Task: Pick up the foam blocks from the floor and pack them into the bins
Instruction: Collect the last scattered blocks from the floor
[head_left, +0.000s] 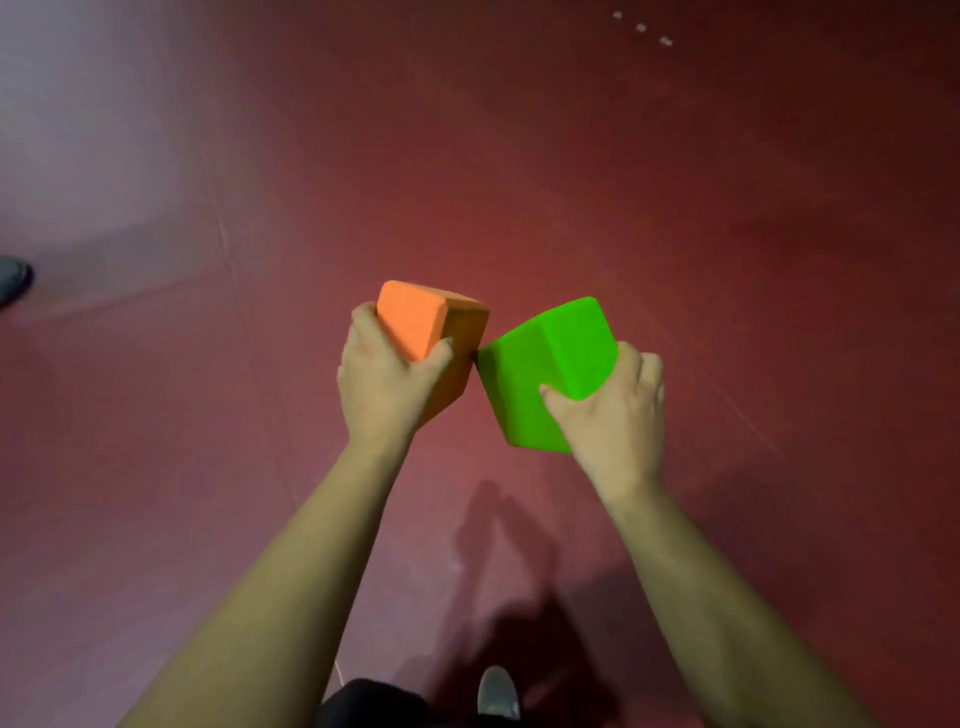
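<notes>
An orange foam block is held up in front of me, above the floor. My left hand grips it from the near side, thumb across its face. Right beside it is a green foam block, gripped by my right hand with the thumb on its front face. The two blocks touch at one corner in the middle of the view. No bin is in view.
Dark red floor fills the view, paler at the far left. My grey shoe shows at the bottom edge. Another person's shoe is at the left edge. Small white marks lie far off at the top right.
</notes>
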